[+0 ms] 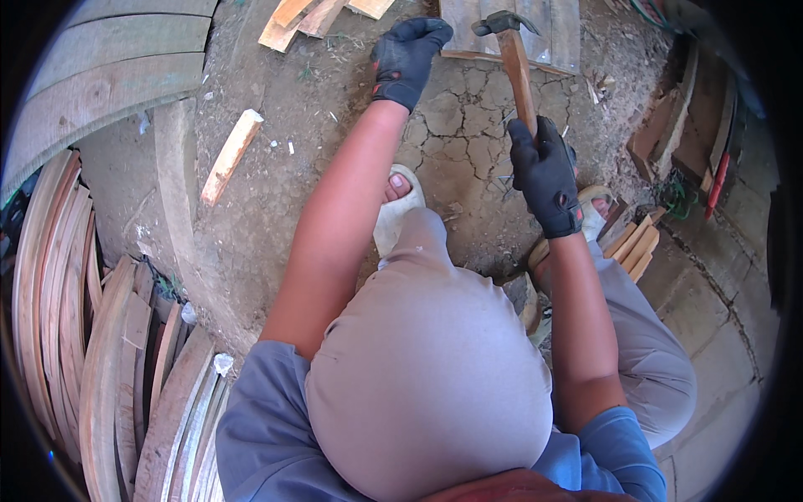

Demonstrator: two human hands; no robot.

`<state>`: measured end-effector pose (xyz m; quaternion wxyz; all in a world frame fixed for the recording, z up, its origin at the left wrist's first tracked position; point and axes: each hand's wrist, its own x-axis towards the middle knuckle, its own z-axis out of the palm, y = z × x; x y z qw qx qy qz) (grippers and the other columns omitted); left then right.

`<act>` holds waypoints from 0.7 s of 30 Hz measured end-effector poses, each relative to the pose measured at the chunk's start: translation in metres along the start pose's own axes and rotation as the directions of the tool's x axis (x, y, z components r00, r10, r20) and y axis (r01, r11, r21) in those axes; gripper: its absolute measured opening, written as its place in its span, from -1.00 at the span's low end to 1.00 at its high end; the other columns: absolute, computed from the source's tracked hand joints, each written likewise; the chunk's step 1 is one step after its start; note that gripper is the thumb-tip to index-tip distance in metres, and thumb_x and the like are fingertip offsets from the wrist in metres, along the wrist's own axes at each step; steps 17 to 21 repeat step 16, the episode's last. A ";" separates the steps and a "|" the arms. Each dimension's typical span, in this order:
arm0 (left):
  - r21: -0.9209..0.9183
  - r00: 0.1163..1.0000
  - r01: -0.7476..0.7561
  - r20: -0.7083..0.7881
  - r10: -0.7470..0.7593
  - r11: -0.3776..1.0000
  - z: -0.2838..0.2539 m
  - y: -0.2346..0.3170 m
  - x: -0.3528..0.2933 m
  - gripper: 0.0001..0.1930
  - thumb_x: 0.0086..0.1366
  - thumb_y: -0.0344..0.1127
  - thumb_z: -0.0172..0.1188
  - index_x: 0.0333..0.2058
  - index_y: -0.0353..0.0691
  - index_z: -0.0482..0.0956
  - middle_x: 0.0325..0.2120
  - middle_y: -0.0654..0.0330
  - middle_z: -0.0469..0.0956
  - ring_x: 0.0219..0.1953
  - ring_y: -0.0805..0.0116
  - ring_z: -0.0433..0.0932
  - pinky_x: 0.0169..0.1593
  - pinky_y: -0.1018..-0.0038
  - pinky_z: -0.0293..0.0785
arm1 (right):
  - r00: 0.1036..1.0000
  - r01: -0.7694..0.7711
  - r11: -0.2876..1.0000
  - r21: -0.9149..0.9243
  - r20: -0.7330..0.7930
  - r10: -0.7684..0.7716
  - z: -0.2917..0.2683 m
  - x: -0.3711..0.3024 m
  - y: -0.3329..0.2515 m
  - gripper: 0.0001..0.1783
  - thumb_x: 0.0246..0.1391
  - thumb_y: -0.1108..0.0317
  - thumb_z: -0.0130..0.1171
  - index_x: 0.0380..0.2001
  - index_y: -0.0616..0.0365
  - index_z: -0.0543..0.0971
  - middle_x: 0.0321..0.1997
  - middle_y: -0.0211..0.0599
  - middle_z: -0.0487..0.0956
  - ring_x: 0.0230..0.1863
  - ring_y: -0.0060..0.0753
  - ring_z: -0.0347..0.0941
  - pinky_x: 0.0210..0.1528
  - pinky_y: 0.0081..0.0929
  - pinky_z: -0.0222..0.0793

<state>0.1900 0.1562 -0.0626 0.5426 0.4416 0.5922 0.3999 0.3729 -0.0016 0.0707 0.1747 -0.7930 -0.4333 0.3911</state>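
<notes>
Underfoot, cracked dry earth (468, 125) spreads outdoors, with curved planks (92, 335) stacked well left of it. One hammer (517, 71) stands over the earth; the gloved right hand (545, 176) is clenched round its wooden handle. The gloved left hand (407, 57), fingers curled, rests just left of the hammerhead by a flat board (502, 38). One loose wood block (230, 155) lies left.

Both the left hand (407, 57) and right hand (546, 174) wear black gloves with small red marks. The hammer (516, 69), top centre, has a reddish-brown wooden handle and dark grey head. The cracked ground (468, 138) is grey-brown, and the planks (100, 376) at lower left are pale tan.
</notes>
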 end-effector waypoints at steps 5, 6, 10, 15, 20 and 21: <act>-0.029 1.000 -0.029 0.003 0.029 0.999 0.002 -0.004 0.001 -0.77 0.22 -0.24 0.56 -0.18 -0.17 0.85 -0.23 0.23 0.83 -0.17 0.43 0.72 0.05 0.42 0.61 | 1.000 0.021 1.000 0.002 0.023 -0.021 0.004 -0.001 -0.002 -0.55 0.40 -0.02 0.20 -0.18 0.22 0.62 -0.40 0.15 0.64 -0.31 0.28 0.61 -0.24 0.05 0.44; -0.015 0.999 -0.039 0.001 0.039 0.999 0.003 -0.005 0.002 -0.77 0.23 -0.24 0.56 -0.18 -0.17 0.84 -0.23 0.23 0.83 -0.16 0.42 0.72 0.05 0.41 0.61 | 0.999 0.022 1.000 -0.008 0.026 -0.022 0.005 -0.001 -0.004 -0.55 0.40 -0.02 0.19 -0.18 0.22 0.62 -0.40 0.15 0.64 -0.31 0.28 0.61 -0.24 0.05 0.44; 0.017 0.996 -0.087 0.010 0.087 0.996 0.003 -0.002 0.001 -0.78 0.24 -0.24 0.54 -0.18 -0.18 0.84 -0.23 0.20 0.83 -0.15 0.37 0.74 0.08 0.38 0.60 | 0.999 0.022 0.999 -0.029 0.040 -0.021 0.004 -0.003 -0.009 -0.55 0.40 -0.03 0.19 -0.19 0.23 0.62 -0.40 0.15 0.64 -0.29 0.30 0.62 -0.21 0.05 0.45; 0.084 0.983 -0.178 0.071 0.172 0.980 0.000 0.001 -0.003 -0.78 0.25 -0.23 0.52 -0.16 -0.15 0.84 -0.10 0.17 0.81 -0.06 0.30 0.74 0.12 0.36 0.59 | 0.996 0.090 0.984 -0.155 0.014 -0.089 0.000 -0.005 -0.016 -0.52 0.40 -0.08 0.18 -0.15 0.19 0.61 -0.38 0.15 0.66 -0.26 0.32 0.63 -0.18 0.12 0.47; 0.121 0.971 -0.231 0.085 0.222 0.965 -0.002 -0.003 -0.003 -0.77 0.25 -0.23 0.52 -0.15 -0.14 0.84 -0.05 0.17 0.80 -0.03 0.28 0.74 0.12 0.36 0.59 | 0.993 0.118 0.972 -0.201 0.009 -0.118 -0.004 -0.006 -0.023 -0.51 0.39 -0.11 0.18 -0.11 0.17 0.61 -0.36 0.16 0.67 -0.25 0.31 0.64 -0.16 0.14 0.47; 0.121 0.971 -0.231 0.085 0.222 0.965 -0.002 -0.003 -0.003 -0.77 0.25 -0.23 0.52 -0.15 -0.14 0.84 -0.05 0.17 0.80 -0.03 0.28 0.74 0.12 0.36 0.59 | 0.993 0.118 0.972 -0.201 0.009 -0.118 -0.004 -0.006 -0.023 -0.51 0.39 -0.11 0.18 -0.11 0.17 0.61 -0.36 0.16 0.67 -0.25 0.31 0.64 -0.16 0.14 0.47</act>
